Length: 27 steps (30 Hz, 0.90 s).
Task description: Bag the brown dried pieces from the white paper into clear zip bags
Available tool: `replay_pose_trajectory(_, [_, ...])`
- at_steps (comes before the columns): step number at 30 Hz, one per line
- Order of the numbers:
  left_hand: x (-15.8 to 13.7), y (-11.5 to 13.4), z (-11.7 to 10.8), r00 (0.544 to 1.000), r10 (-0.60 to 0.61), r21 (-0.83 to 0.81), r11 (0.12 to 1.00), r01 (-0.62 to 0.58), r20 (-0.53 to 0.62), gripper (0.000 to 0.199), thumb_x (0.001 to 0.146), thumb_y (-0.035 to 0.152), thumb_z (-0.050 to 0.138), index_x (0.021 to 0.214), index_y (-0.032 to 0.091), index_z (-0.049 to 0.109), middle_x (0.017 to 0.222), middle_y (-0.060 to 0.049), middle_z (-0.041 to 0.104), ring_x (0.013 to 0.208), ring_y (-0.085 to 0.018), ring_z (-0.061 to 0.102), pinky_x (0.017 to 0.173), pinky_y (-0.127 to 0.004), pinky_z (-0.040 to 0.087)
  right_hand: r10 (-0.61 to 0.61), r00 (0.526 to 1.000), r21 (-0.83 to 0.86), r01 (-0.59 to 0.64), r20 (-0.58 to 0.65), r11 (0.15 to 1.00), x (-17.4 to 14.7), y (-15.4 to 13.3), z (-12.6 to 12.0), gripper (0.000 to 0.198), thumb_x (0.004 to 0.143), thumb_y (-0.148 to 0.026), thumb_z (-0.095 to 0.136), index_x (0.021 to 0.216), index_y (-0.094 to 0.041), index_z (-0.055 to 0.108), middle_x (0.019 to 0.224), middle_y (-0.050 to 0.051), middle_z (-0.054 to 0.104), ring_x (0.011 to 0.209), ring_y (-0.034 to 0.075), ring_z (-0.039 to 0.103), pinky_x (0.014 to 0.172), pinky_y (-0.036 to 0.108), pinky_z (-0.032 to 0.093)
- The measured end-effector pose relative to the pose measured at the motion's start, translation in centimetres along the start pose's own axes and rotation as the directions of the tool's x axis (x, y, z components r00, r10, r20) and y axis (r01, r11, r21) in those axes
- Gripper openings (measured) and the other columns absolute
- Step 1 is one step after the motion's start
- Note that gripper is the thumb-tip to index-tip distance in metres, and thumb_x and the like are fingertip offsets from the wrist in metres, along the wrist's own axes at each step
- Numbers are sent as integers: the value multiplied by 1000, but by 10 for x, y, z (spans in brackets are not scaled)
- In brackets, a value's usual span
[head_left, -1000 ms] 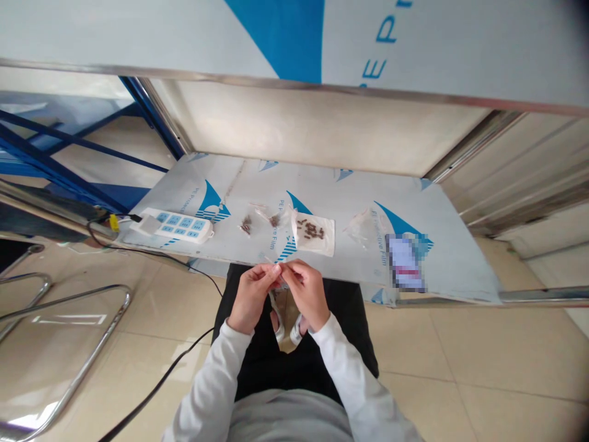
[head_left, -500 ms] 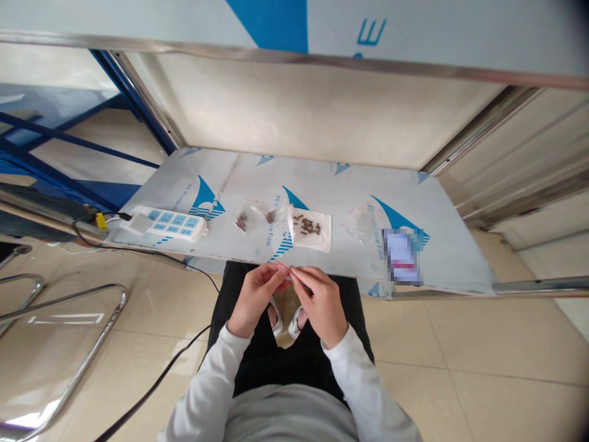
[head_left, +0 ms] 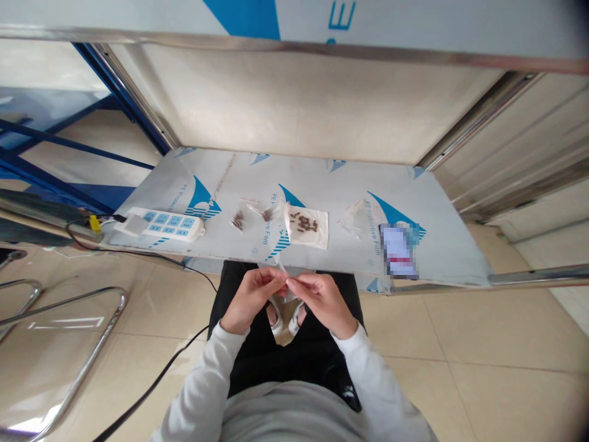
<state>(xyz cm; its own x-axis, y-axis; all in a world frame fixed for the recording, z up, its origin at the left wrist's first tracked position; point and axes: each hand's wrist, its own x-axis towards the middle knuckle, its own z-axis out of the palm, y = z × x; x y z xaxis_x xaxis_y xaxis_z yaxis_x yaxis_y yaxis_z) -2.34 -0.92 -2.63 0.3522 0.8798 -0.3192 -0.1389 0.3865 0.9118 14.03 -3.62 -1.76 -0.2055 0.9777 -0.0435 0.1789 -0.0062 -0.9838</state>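
Just in front of the table edge, above my lap, my left hand and my right hand meet at the fingertips. Both pinch a small clear plastic bag, which shows below and between the fingers; a thin strip of it sticks up past them. Its contents, if any, I cannot make out. Beyond the hands, a white paper on the table carries several small brown pieces. Left of it lie a clear bag with brown bits and another small brown heap.
The film-covered metal table also holds a white power strip at left, a clear plastic bag and a blurred phone at right. A shelf edge crosses above. A black cable and metal chair frame are at left.
The right hand has tilted flatter, its fingers closer to the left fingertips. More of the bag shows between and below the hands. The view has shifted slightly.
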Motion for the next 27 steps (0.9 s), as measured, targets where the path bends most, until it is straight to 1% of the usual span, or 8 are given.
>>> replay_pose_trajectory(3, [-4,6,0,999,-1,153,988,-6,45,28,77,40,67,72,13,66,63,-2,64,60,-11,58,60,-21,46,29,998,-78,-24,61,997,0,1,-7,41,91,-38,49,62,-15,65,56,1,61,55,13,57,52,21,42])
replay_pose_trajectory(8, [-10,4,10,990,-27,460,883,89,-141,26,76,41,63,73,15,64,61,-2,65,55,-14,59,54,-23,43,-159,947,-532,-15,-280,846,-4,0,-11,31,91,-27,49,67,-16,65,66,4,64,58,13,57,60,24,41])
replay_pose_trajectory(14, [-8,18,36,948,168,821,554,137,-271,16,71,27,58,58,18,56,54,0,58,53,-13,55,54,-23,33,-229,878,-733,-180,-420,656,-9,-1,-6,14,85,-22,55,78,-19,67,73,4,69,62,17,62,61,26,42])
replay_pose_trajectory(17, [-4,25,44,952,221,899,427,99,-210,17,71,25,55,56,19,50,53,0,54,53,-13,52,55,-25,29,-237,862,-703,-177,-449,689,-13,1,-11,10,83,-21,58,85,-20,68,79,5,70,67,19,64,66,29,46])
replay_pose_trajectory(20, [0,30,47,972,194,865,501,18,-133,20,73,24,50,54,19,47,52,1,51,51,-11,48,55,-24,30,-253,907,-510,50,-336,859,-16,6,-23,19,88,-28,55,102,-21,65,101,8,69,94,22,65,84,33,49])
replay_pose_trajectory(22, [3,34,47,986,144,795,606,-24,-80,21,74,23,48,54,18,47,51,1,52,50,-10,47,55,-23,32,-263,942,-310,192,-208,931,-14,12,-31,47,83,-39,64,126,-23,54,129,10,58,119,25,54,99,37,43])
replay_pose_trajectory(25, [8,39,47,996,83,686,727,-39,-31,22,74,23,45,54,17,51,52,1,57,52,-11,50,55,-22,35,-237,971,-104,235,-5,966,-8,24,-37,99,55,-49,84,140,-25,40,144,11,45,131,31,43,109,44,34])
replay_pose_trajectory(27, [11,42,48,997,72,639,768,-31,-37,21,74,23,44,56,17,52,52,1,58,52,-11,52,55,-22,37,-206,976,-2,207,66,978,-4,31,-35,102,46,-46,89,136,-26,46,136,10,53,125,32,49,108,45,35])
